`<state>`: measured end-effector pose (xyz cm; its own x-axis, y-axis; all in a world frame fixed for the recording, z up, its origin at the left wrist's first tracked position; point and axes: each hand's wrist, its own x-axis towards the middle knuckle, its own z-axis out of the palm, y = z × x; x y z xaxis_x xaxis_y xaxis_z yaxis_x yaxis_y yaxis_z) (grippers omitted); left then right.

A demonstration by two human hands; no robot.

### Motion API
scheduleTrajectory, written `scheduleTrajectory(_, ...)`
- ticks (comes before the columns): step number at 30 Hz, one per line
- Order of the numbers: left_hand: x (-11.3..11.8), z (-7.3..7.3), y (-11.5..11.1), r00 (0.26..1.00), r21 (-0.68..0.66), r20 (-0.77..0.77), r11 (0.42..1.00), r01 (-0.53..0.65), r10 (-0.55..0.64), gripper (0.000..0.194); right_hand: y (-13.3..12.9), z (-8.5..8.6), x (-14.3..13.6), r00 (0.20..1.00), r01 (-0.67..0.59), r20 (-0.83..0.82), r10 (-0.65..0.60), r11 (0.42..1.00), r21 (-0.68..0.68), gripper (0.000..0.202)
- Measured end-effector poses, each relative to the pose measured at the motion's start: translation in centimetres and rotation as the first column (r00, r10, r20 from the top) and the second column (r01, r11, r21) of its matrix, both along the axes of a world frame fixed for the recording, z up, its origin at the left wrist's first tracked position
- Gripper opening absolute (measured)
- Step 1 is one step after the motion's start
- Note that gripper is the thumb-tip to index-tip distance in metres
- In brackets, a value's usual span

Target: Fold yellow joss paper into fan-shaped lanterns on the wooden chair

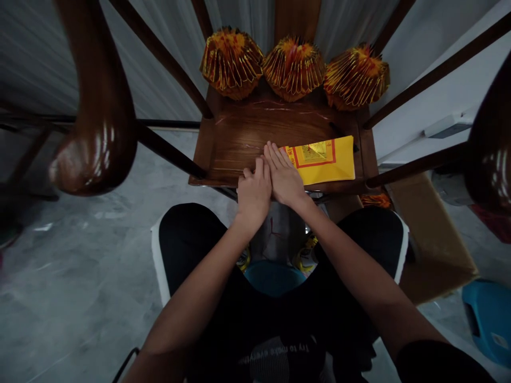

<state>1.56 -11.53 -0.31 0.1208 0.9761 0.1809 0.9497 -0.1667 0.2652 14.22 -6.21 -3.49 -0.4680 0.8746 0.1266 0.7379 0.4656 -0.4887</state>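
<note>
A stack or fold of yellow joss paper point(343, 159), printed with a red frame and a gold foil patch, lies on the dark wooden chair seat point(239, 127). My right hand point(284, 178) presses flat over its left end, fingers straight and close together. Directly beside it, touching its edge, is my left hand point(254, 192), with bent fingers curled down at the seat's front. Whatever those fingertips hold is hidden beneath them. Behind both hands, three pleated gold-and-red paper ornaments point(294, 69) stand in a row along the back of the seat.
Curved wooden armrests point(93, 143) rise on both sides, with slanting spindles point(159, 53). An open cardboard box point(431, 234) sits on the floor at right, near a blue plastic object point(489, 319). My knees flank the seat's front edge. Thin reddish strands point(287, 110) lie on the wood.
</note>
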Motion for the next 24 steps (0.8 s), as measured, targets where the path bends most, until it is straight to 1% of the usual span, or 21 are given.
scheduleTrajectory(3,0.3,-0.8,0.2,0.997,-0.006,-0.017,0.997,-0.079,0.079,0.052,1.0,-0.3,0.3,1.000,0.003,-0.013,-0.004,0.999,-0.037,0.073)
scheduleTrajectory(6,0.7,-0.7,0.4,0.992,-0.030,-0.062,0.993,-0.114,0.112,0.056,2.0,-0.6,0.7,0.998,-0.005,-0.063,-0.002,0.995,-0.100,0.073)
scheduleTrajectory(8,1.0,0.1,0.5,0.982,-0.095,-0.154,0.987,-0.126,0.111,0.061,2.1,-0.7,0.8,0.997,0.005,-0.078,-0.015,0.992,-0.128,0.071)
scheduleTrajectory(9,1.2,0.6,0.4,0.971,-0.138,-0.215,0.981,-0.138,0.106,0.063,1.9,-0.7,0.7,0.997,0.023,-0.070,-0.031,0.993,-0.115,0.070)
scheduleTrajectory(11,1.5,1.6,0.4,0.941,-0.216,-0.327,0.963,-0.162,0.085,0.067,1.2,-0.5,0.5,0.997,0.072,-0.035,-0.073,0.997,-0.037,0.069)
scheduleTrajectory(13,1.7,2.5,0.2,0.919,-0.257,-0.389,0.951,-0.170,0.059,0.068,0.3,-0.3,0.1,0.994,0.107,0.001,-0.107,0.993,0.047,0.070)
scheduleTrajectory(15,1.7,3.0,0.1,0.911,-0.280,-0.410,0.946,-0.164,0.036,0.067,-0.3,-0.1,-0.1,0.994,0.106,0.029,-0.109,0.991,0.079,0.071)
scheduleTrajectory(18,1.4,3.5,0.1,0.914,-0.313,-0.406,0.940,-0.140,0.001,0.066,-0.5,0.3,-0.2,0.994,0.085,0.061,-0.090,0.994,0.073,0.072)
scheduleTrajectory(20,0.9,3.9,0.1,0.919,-0.333,-0.391,0.937,-0.101,-0.040,0.067,-0.4,0.4,0.0,0.994,0.070,0.074,-0.076,0.995,0.073,0.074)
scheduleTrajectory(24,0.2,4.8,0.1,0.917,-0.348,-0.384,0.937,-0.034,-0.109,0.069,0.0,0.3,0.5,0.996,-0.017,0.085,0.011,0.997,0.073,0.081)
